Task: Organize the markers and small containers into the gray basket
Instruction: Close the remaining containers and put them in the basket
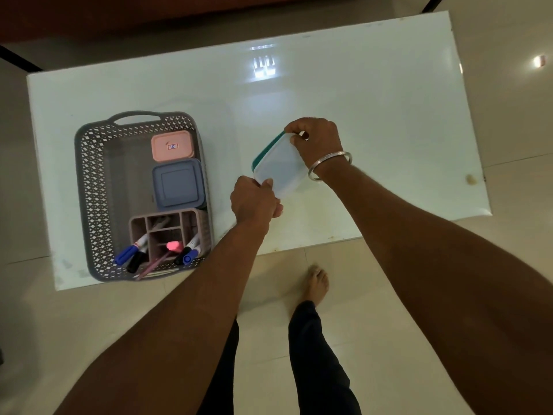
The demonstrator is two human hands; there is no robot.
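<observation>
My left hand (254, 202) and right hand (317, 140) pinch opposite corners of the translucent teal-rimmed plastic container (279, 169); looks light, stiff, probably slick.

I'm counting one gray basket (89, 187) at the table's (389, 100) left edge, one pink container (172, 146), one blue container (178, 183), one teal-lidded container (278, 166), making three, one divided holder (163, 212), at least five markers (124, 255).

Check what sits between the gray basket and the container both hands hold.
Nothing: in the head view, only bare white table separates the gray basket from the container gripped by left hand and right hand.
</observation>
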